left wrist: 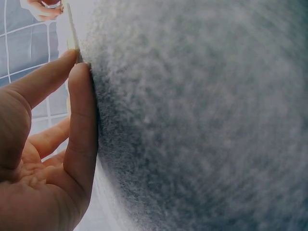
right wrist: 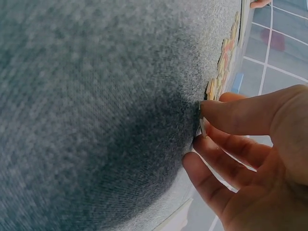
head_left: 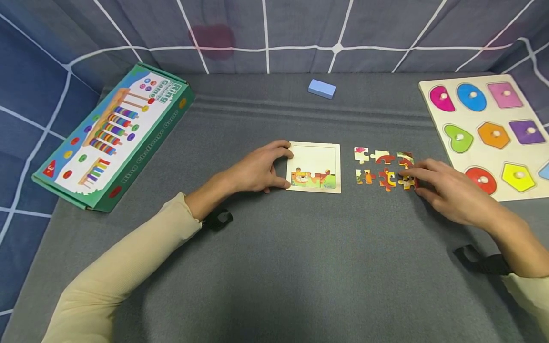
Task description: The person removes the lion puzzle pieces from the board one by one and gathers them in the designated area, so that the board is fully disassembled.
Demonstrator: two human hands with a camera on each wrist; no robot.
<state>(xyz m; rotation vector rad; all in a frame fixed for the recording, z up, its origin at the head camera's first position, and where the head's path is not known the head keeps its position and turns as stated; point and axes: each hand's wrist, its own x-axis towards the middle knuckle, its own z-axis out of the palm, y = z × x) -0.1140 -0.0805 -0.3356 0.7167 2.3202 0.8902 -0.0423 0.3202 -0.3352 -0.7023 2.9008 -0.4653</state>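
Observation:
A small square puzzle board [head_left: 313,157] lies flat, with fitted pieces [head_left: 313,179] along its lower part. My left hand [head_left: 261,167] holds the board's left side, thumb near the lower corner and fingers near the upper one; the left wrist view shows the fingertips [left wrist: 79,72] against its thin edge. To the right of the board lie several loose jigsaw pieces [head_left: 387,178] in two rows. My right hand [head_left: 448,190] pinches the lower right puzzle piece [head_left: 405,182] between thumb and fingers. In the right wrist view that piece [right wrist: 202,126] appears edge-on, its picture hidden.
A green game box [head_left: 120,138] stands at the left. A blue block [head_left: 321,88] lies near the back wall. At the right is a wooden shape board [head_left: 467,128] with colourful knobbed pieces. Black straps [head_left: 482,261] hang from the wrists over the grey tabletop [head_left: 300,262].

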